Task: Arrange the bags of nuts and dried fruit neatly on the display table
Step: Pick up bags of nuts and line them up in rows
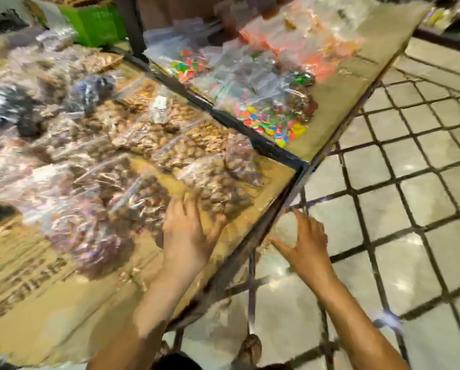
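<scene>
Several clear bags of brown nuts (154, 140) and dark dried fruit (7, 108) lie in rough rows on the cardboard-covered display table (50, 303). My left hand (190, 231) rests flat, fingers spread, on the near edge of a bag of nuts (215, 188) by the table's right corner. My right hand (307, 244) hovers open beyond the table's metal edge, above the floor, holding nothing. The frame is blurred by motion.
A second table (357, 84) behind a black metal bar (250, 140) holds bags of coloured sweets (271, 121). A green box (98, 25) stands at the back. Tiled floor (410, 209) lies to the right. Bare cardboard shows at the near left.
</scene>
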`<state>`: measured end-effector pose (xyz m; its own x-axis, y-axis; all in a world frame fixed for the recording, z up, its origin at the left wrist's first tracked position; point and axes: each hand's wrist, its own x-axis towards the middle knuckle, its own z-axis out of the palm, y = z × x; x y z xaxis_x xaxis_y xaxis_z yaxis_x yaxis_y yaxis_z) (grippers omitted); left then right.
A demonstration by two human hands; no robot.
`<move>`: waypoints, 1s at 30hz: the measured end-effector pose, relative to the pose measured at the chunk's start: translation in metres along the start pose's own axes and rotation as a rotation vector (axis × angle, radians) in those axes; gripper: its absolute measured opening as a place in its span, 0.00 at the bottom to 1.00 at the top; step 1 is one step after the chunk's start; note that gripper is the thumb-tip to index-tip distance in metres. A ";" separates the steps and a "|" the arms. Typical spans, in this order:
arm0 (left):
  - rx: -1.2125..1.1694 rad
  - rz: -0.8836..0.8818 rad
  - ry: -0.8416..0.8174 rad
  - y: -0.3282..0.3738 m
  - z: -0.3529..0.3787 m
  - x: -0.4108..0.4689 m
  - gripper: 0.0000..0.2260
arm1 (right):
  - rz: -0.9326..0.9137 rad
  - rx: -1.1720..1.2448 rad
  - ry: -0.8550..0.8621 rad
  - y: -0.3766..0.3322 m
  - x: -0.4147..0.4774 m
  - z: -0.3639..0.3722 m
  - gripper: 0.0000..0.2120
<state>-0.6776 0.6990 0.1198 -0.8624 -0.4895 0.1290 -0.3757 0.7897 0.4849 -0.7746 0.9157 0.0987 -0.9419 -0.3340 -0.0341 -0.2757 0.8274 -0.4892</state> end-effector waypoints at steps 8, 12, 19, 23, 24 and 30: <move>0.105 -0.031 -0.102 0.032 0.039 0.049 0.42 | 0.043 0.216 -0.048 0.016 0.066 -0.001 0.42; 0.113 -0.141 -0.085 0.011 0.043 0.073 0.41 | -0.020 0.203 -0.107 -0.020 0.135 0.009 0.44; 0.035 -0.213 -0.061 -0.003 0.052 0.108 0.40 | 0.020 0.174 -0.261 -0.070 0.247 0.036 0.48; -0.140 -0.311 0.015 0.011 0.055 0.111 0.40 | 0.042 0.197 -0.300 -0.082 0.267 0.055 0.34; -0.187 -0.330 0.041 0.015 0.054 0.109 0.40 | 0.046 0.242 -0.262 -0.083 0.268 0.054 0.27; -0.582 -0.558 0.216 0.050 0.041 0.099 0.36 | -0.128 0.670 -0.136 -0.086 0.250 -0.005 0.16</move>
<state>-0.7958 0.7051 0.1216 -0.4954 -0.8592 -0.1282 -0.4416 0.1220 0.8889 -0.9873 0.7629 0.1364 -0.8656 -0.5000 -0.0283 -0.1637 0.3360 -0.9275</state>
